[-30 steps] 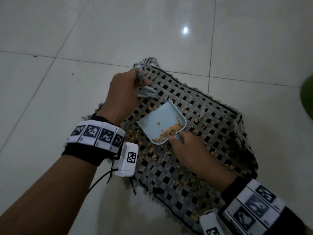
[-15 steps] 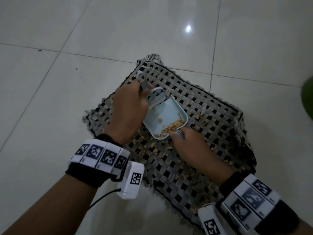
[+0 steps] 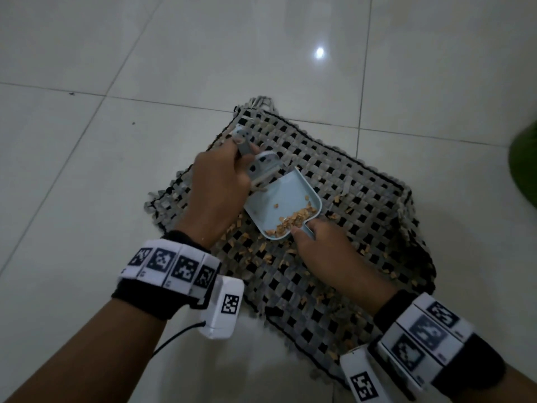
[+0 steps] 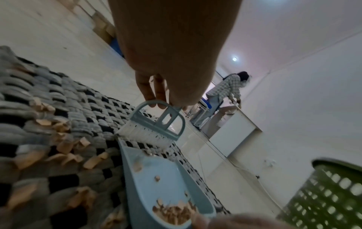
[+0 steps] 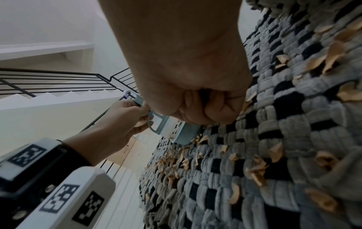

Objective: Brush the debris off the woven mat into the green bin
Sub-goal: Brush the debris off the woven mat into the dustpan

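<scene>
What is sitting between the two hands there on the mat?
In the head view, the light blue dustpan lies between the left hand and right hand, with the brush at its open edge.

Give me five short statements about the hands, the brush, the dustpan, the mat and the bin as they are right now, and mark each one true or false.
1. The left hand grips the small light blue hand brush. True.
2. The right hand rests open on the floor. False: it grips the handle of the light blue plastic dustpan.
3. The dustpan is empty. False: tan debris flakes lie heaped near its handle end.
4. Tan flakes lie scattered on the grey and black woven mat. True.
5. The green perforated bin stands on the mat. False: it stands on the white tiled floor, beside the mat.
</scene>
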